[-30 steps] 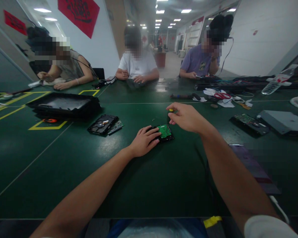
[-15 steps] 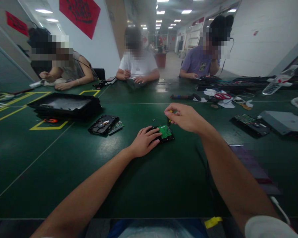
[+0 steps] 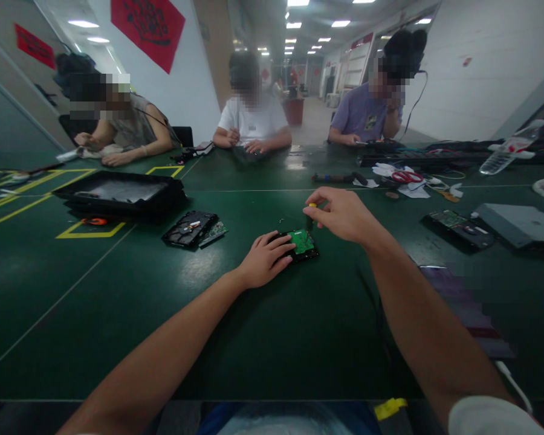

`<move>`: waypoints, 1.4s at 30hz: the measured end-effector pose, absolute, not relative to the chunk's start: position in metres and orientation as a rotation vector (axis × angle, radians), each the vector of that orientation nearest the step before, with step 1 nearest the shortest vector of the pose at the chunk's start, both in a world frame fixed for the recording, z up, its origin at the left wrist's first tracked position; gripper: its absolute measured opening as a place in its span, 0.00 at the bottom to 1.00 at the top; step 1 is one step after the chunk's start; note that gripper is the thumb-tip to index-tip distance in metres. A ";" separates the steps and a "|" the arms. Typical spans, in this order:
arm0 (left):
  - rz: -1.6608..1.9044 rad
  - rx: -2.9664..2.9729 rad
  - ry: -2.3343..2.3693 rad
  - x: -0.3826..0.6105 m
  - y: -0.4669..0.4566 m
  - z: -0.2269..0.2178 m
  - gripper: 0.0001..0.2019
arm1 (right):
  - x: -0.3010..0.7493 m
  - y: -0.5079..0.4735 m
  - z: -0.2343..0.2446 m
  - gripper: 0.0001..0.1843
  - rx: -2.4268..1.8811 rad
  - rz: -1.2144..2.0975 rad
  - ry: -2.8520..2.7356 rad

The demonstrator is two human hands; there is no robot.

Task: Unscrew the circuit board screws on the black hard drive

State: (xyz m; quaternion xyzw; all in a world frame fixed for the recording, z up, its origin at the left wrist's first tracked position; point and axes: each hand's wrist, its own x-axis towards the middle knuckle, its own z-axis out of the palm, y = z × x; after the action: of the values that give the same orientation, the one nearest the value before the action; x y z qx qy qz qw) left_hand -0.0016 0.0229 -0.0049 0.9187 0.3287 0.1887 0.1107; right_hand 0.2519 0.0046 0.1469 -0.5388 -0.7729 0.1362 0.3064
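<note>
A hard drive (image 3: 312,252) with a green circuit board (image 3: 303,240) facing up lies on the table in front of me. My left hand (image 3: 268,260) rests across its left part, fingers spread and flat, covering that side. In my right hand (image 3: 338,214) a screwdriver (image 3: 309,222) with a yellow-topped handle is pinched between the fingers. It stands nearly upright, its tip down at the right part of the board. Tiny screws (image 3: 281,221) lie just behind the drive. Left of it sit another hard drive (image 3: 188,229) and a loose circuit board (image 3: 214,233).
Black trays (image 3: 118,193) are stacked at the left, by an orange tool (image 3: 94,221). To the right are another hard drive (image 3: 460,229), a grey box (image 3: 521,223) and a purple item (image 3: 457,302). Red scissors (image 3: 407,176) and a bottle (image 3: 512,148) lie farther back. Three people sit opposite.
My right fingers have shifted slightly around the screwdriver handle, and its yellow top shows more clearly. My left hand and the hard drive have stayed in place.
</note>
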 end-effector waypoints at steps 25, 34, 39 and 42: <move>0.557 2.705 0.963 -0.003 0.024 -0.006 0.24 | 0.254 0.007 0.147 0.11 -1.413 0.457 -2.039; 0.551 2.698 0.970 -0.001 0.023 -0.004 0.24 | 0.252 0.007 0.148 0.12 -1.441 0.443 -2.050; 0.541 2.709 0.969 -0.001 0.022 -0.003 0.24 | 0.251 0.006 0.148 0.10 -1.421 0.428 -2.035; 0.554 2.703 0.967 -0.002 0.022 -0.004 0.24 | 0.252 0.008 0.145 0.08 -1.473 0.433 -1.951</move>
State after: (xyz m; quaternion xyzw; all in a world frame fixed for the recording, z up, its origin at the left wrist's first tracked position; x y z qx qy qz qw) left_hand -0.0015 0.0224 -0.0040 0.9190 0.3288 0.1884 0.1085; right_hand 0.2521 0.0080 0.1454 -0.5615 -0.7435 0.1650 0.3235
